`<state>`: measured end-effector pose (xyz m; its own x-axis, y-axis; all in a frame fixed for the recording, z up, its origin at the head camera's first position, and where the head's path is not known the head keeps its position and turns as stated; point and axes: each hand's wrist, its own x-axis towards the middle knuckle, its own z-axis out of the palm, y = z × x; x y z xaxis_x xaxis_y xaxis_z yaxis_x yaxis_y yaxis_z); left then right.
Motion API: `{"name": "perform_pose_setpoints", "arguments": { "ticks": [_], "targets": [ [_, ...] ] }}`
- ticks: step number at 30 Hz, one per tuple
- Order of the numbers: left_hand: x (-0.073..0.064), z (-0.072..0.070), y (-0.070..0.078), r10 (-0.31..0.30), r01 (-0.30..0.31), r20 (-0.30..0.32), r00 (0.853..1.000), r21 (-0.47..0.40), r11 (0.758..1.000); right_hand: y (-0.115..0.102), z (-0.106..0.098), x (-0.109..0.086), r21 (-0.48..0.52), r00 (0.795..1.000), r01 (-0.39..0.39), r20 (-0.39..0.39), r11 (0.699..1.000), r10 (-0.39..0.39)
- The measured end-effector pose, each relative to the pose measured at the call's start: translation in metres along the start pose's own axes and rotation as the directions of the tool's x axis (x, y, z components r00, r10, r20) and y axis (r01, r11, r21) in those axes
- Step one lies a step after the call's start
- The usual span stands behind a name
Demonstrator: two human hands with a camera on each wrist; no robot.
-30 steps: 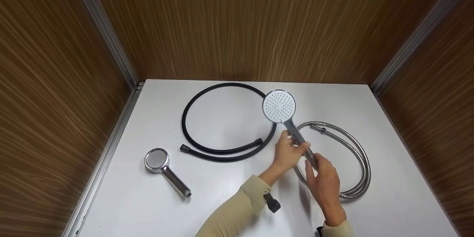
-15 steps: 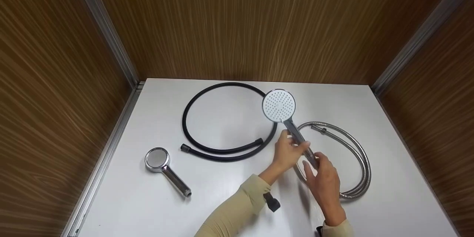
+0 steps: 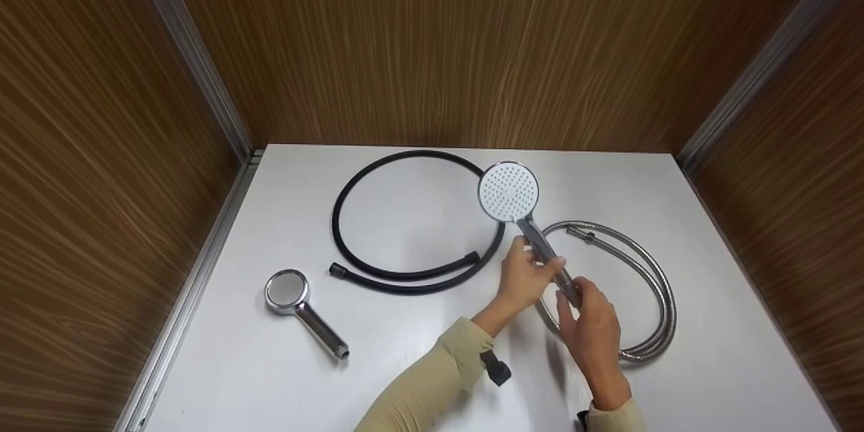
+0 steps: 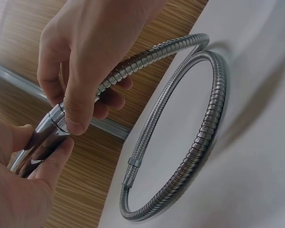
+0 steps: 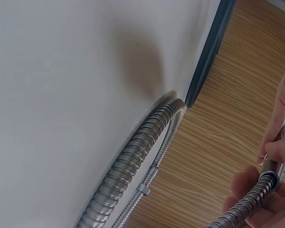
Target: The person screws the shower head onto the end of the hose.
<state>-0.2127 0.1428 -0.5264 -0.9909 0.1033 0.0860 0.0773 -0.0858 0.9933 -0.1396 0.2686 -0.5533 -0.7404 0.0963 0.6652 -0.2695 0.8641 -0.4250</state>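
Chrome rims the white, round, perforated face of a hand shower point(image 3: 508, 192), which is held above the white table point(image 3: 742, 378), right of its middle. Its long axis is set diagonally: the head is pointed toward the far edge and slightly left, the handle's tail toward the near right corner, and the dotted face is turned upward. The handle is gripped by the left hand point(image 3: 523, 280), thumb on one side and fingers curled round the other. At its tail, a smooth silver collar point(image 4: 57, 114) on a ribbed, steel-coloured hose point(image 4: 202, 141) is pinched between the thumb and bent fingers of the right hand point(image 3: 592, 324). Collar and handle are nearly in line, with a dark seam seen between them; how far they are joined cannot be told. The rest of the hose is coiled toward the right edge. A smaller chrome hand shower with a grey disc face point(image 3: 286, 289) is laid near the left edge, its handle slanted toward the near edge and rightward. A matt black hose point(image 3: 412, 289) is looped below the far edge.
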Motion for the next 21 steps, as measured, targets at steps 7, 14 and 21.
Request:
{"name": "perform_pose_setpoints", "arguments": {
  "ticks": [7,14,21],
  "targets": [
    [-0.0003,-0.0001,-0.001,0.004,-0.004,-0.011,1.0,0.023,1.0,0.0005,0.0005,0.0,-0.007,1.0,0.015,-0.002,1.0,-0.015],
    [-0.0003,-0.0012,-0.0018,0.007,-0.008,0.011,1.0,0.029,1.0,0.0007,-0.0005,-0.0002,-0.002,1.0,0.002,0.025,1.0,-0.002],
    [0.0003,-0.001,-0.0051,-0.024,0.024,0.005,1.0,0.02,1.0,0.0025,-0.0016,-0.0013,-0.015,0.996,-0.017,0.083,1.0,0.018]
  ]
}}
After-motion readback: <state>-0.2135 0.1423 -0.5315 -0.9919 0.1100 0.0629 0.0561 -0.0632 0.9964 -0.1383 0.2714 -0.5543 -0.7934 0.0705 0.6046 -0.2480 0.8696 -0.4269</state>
